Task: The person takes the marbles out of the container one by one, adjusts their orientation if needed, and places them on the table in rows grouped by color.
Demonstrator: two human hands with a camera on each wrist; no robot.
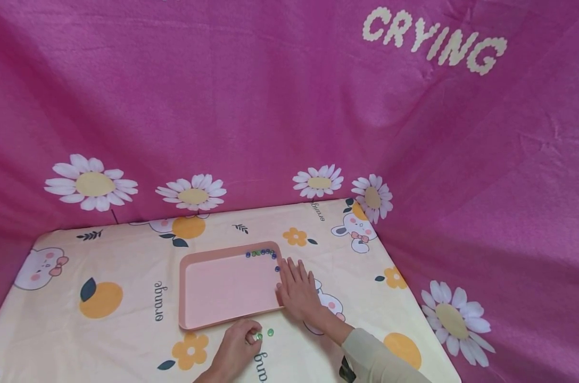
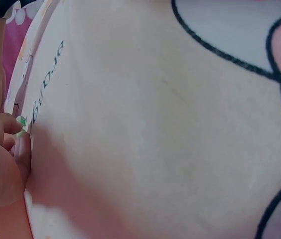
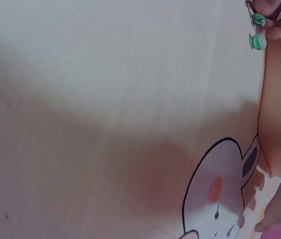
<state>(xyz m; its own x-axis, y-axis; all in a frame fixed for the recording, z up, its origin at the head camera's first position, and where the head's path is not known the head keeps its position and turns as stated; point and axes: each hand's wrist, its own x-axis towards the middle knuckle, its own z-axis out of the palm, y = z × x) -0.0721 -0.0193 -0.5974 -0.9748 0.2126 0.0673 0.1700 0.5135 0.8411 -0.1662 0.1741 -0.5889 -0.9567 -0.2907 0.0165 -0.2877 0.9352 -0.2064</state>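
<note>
Left hand (image 1: 237,344), fingers clamped on green marble (image 1: 259,336): lift above near edge of tray (image 1: 183,293). Right hand (image 1: 299,291), fingers slightly apart: steady tray.

Tray (image 1: 232,292): pink, lying flat.
Marbles (image 1: 263,252) inside: blue and green, around the far right corner.
Green marbles (image 1: 270,332): two, shiny, just outside the near edge.

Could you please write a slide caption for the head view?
Left hand at two green marbles beside a pink tray, right hand at its right edge, more marbles in its far right corner.
</note>
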